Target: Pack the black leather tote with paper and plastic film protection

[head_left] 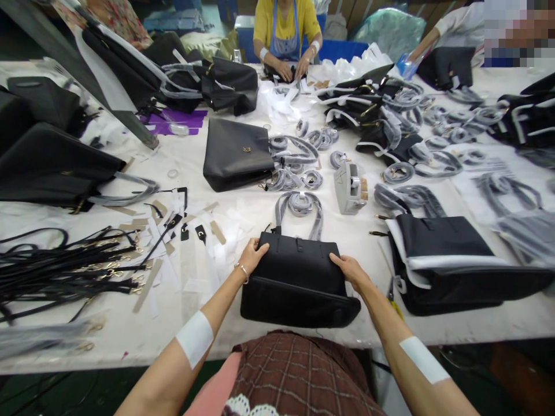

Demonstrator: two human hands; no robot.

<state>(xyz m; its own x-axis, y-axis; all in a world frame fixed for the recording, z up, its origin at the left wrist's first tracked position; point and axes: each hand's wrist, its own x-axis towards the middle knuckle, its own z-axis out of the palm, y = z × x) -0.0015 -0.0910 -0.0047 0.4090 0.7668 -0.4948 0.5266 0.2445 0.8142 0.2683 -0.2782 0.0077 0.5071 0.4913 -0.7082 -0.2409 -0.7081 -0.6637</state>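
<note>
A black handbag (299, 283) lies on the table right in front of me, its base toward my body. My left hand (254, 257) grips its upper left corner, thumb on top and the other fingers hidden beneath. At the opposite upper corner, my right hand (349, 270) holds the bag's edge in the same way. The bag's wrapped handle (319, 216) loops away from me on the table, around a coiled wrapped strap (300, 203). Beyond it lies another black handbag (236, 153) with a gold clasp.
Stacked black bags (455, 248) lie to my right, near a grey tape dispenser (347, 188). Black straps with gold hooks (108, 260) and paper scraps cover the left. A metal post (108, 98) slants across the back left. Across the table, a person (286, 34) handles something dark.
</note>
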